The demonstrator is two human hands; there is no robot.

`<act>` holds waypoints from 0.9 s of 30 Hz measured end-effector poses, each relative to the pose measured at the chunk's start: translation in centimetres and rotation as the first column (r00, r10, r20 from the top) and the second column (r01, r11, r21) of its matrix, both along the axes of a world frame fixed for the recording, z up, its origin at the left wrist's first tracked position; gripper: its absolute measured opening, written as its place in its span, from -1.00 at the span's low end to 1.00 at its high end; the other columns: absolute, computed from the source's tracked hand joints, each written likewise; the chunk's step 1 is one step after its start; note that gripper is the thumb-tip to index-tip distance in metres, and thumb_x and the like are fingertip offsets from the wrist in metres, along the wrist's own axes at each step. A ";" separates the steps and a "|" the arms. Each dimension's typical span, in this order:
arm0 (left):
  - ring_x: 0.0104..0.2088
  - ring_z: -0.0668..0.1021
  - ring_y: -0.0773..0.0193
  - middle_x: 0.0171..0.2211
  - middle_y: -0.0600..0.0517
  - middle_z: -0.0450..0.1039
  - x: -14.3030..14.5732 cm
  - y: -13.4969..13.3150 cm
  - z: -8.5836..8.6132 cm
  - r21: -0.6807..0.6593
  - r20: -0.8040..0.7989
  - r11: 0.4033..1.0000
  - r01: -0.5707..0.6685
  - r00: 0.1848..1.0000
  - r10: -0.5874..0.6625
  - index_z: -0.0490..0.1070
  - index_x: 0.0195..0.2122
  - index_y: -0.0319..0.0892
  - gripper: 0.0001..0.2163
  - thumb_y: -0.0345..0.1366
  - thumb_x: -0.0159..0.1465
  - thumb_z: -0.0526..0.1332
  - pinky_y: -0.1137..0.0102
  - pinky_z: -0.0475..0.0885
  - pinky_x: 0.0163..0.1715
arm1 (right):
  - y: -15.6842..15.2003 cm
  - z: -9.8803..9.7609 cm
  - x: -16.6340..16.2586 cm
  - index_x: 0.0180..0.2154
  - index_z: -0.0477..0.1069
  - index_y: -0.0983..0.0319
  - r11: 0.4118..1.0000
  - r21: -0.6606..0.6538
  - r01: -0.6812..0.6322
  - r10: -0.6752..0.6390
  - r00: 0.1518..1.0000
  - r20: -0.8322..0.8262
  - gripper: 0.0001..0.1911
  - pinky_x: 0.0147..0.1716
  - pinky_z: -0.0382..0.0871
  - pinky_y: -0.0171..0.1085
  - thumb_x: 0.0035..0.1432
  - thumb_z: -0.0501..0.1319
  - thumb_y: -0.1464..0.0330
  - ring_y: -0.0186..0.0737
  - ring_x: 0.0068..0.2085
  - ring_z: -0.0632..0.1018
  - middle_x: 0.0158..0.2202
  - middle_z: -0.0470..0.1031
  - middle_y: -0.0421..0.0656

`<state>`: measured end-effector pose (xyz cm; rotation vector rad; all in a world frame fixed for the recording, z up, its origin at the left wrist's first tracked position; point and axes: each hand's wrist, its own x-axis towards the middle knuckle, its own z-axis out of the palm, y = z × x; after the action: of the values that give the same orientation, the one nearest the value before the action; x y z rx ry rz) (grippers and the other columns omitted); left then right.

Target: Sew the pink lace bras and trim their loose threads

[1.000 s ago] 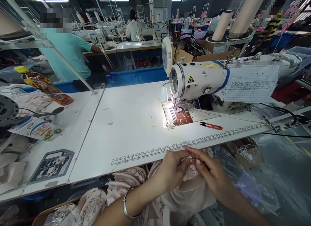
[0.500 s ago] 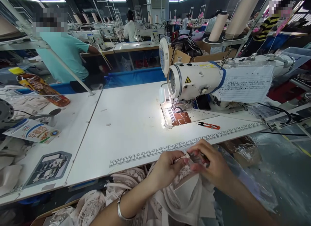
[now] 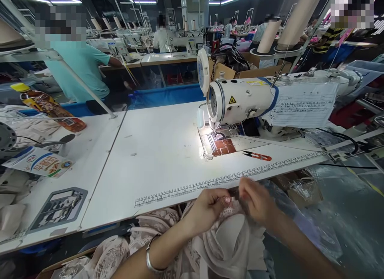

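My left hand [image 3: 210, 207] is closed, thumb and fingertips pinching the upper edge of a pale pink lace bra [image 3: 231, 235]. The bra hangs below the table's front edge, over a heap of similar lace pieces [image 3: 111, 247]. Just right of that edge, my right hand [image 3: 256, 201] is curled with its fingers drawn together and slightly blurred. Whatever it holds is hidden. Beyond both hands stands a white sewing machine [image 3: 243, 99], its lamp lighting the needle area. Red thread snips [image 3: 257, 156] lie on the table in front of it.
A printed ruler [image 3: 192, 188] runs along the front of the white table [image 3: 156, 151]. On the left are a tilted drink bottle [image 3: 54, 109], a milk packet [image 3: 39, 162] and a grey-framed recess [image 3: 60, 209]. Thread cones [image 3: 269, 36] stand behind the machine. A co-worker [image 3: 78, 71] sits ahead.
My right hand has drawn slightly away from my left and its fingers have curled in. The bra's edge has shifted, showing more of the cup. My left hand keeps its pinch.
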<state>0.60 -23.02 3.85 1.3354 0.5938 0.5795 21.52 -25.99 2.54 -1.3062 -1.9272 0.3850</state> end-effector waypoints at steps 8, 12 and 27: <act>-0.46 0.30 0.37 -0.51 0.08 0.29 -0.4 -0.4 2.3 -0.173 0.025 0.984 -0.045 0.998 0.050 0.52 -0.35 -0.27 -0.57 0.09 0.26 0.30 0.46 0.16 -0.43 | 0.0 -0.1 2.1 -0.20 0.31 0.15 0.958 0.113 0.263 -0.279 0.946 0.164 -0.83 -0.50 0.33 -0.31 0.44 -0.02 0.32 -0.25 -0.48 0.47 -0.45 0.39 -0.22; -0.48 0.39 0.37 -0.54 0.05 0.42 0.9 -0.4 1.4 -0.417 0.086 0.899 -0.135 0.979 0.187 0.51 -0.47 -0.29 -0.58 0.00 -0.01 0.52 0.46 0.25 -0.42 | -2.1 2.1 -0.6 0.09 0.39 0.16 0.966 0.251 0.067 -0.118 0.974 0.195 -0.63 -0.39 0.39 -0.36 0.41 -0.04 0.53 -0.31 -0.35 0.53 -0.29 0.47 -0.14; -0.52 0.26 0.43 -0.57 0.07 0.35 1.1 -0.2 0.7 -0.303 0.026 0.924 -0.233 0.967 0.252 0.58 -0.40 -0.34 -0.53 0.07 0.05 0.45 0.48 0.15 -0.48 | -2.8 1.7 -1.3 0.10 0.49 0.30 0.902 0.429 -0.044 -0.206 0.831 0.517 -0.62 -0.28 0.34 -0.17 0.32 0.11 0.60 -0.21 -0.33 0.53 -0.35 0.53 -0.12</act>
<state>1.71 -23.24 4.56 0.9609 0.7679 0.7021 20.17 -28.75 4.24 -1.2779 -2.2365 -0.5075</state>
